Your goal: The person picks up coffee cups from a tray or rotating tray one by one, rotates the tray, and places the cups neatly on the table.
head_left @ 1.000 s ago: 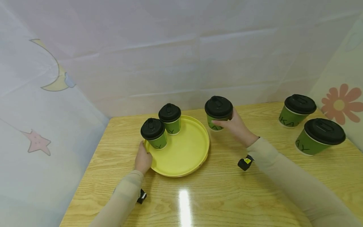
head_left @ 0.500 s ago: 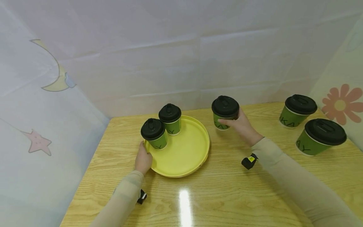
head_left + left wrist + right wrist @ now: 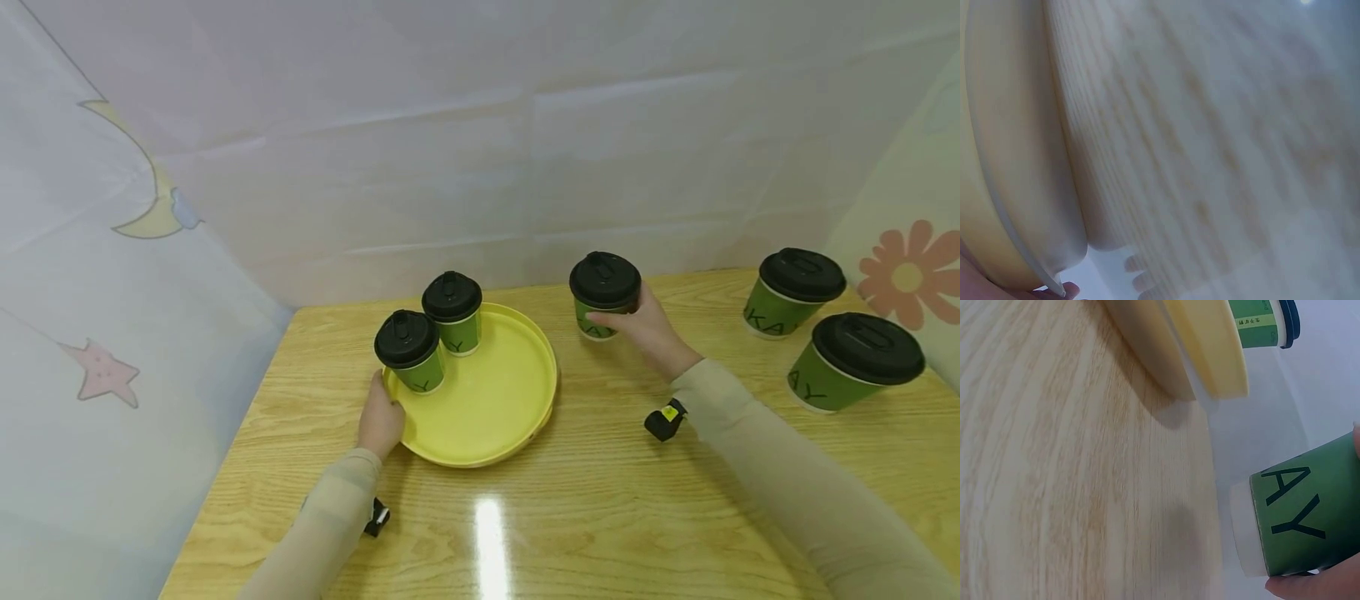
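Observation:
My right hand (image 3: pixel 641 325) grips a green paper coffee cup (image 3: pixel 592 323) with a black lid, thumb across its front. In the right wrist view this cup (image 3: pixel 1304 512) shows the letters AY and a white base, close over the table. At the left, my left hand (image 3: pixel 382 421) holds the rim of a round yellow tray (image 3: pixel 487 417). Two lidded cups of the same kind, a rear cup (image 3: pixel 460 333) and a front cup (image 3: pixel 422 372), stand upright on the tray's left side. The left wrist view shows the tray's wall (image 3: pixel 1016 137) and some fingertips low down.
Two more lidded cups, a back cup (image 3: pixel 776 310) and a front cup (image 3: pixel 828 379), stand at the right of the wooden table (image 3: pixel 585 517). A pale sheet (image 3: pixel 450 167) hangs along the table's back edge and both sides.
My right hand has carried its cup a little to the right, away from the tray. The left hand, the tray and its two cups stay in place.

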Tool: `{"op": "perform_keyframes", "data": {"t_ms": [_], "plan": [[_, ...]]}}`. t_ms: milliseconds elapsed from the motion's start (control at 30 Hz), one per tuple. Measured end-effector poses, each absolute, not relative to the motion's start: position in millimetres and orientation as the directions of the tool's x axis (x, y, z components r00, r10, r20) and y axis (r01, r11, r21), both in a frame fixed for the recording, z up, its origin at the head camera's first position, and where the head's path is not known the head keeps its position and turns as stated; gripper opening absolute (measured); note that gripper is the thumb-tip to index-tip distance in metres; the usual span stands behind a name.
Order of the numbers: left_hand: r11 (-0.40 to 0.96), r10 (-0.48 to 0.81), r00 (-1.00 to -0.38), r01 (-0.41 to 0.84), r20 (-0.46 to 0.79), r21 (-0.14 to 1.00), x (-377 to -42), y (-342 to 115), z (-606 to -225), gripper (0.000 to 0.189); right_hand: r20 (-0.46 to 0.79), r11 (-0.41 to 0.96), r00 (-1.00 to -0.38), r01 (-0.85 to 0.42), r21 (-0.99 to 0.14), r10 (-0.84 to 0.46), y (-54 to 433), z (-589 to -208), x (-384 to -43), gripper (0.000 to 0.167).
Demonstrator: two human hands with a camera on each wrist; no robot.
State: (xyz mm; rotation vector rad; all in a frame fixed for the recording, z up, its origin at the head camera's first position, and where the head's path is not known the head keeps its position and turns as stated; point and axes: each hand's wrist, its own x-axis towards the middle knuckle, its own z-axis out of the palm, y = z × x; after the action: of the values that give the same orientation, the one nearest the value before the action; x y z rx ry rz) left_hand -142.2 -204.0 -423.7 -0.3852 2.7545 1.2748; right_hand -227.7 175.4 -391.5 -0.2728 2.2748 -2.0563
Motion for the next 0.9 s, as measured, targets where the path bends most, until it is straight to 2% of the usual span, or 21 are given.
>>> {"op": "perform_keyframes", "data": {"t_ms": [567,900], "plan": [[0.626,-0.191,-0.965,-0.261,-0.18,0.735,-143,-204,-423,0.062,0.022,0.153,-0.989,-0.044,-0.987,-0.146,188,-398,-236,0.09],[0.627,-0.187,-0.967,-0.252,-0.172,0.737,-145,-206,-428,0.062,0.019,0.137,-0.991,-0.038,-0.99,-0.133,197,-403,-240,0.089]]}}
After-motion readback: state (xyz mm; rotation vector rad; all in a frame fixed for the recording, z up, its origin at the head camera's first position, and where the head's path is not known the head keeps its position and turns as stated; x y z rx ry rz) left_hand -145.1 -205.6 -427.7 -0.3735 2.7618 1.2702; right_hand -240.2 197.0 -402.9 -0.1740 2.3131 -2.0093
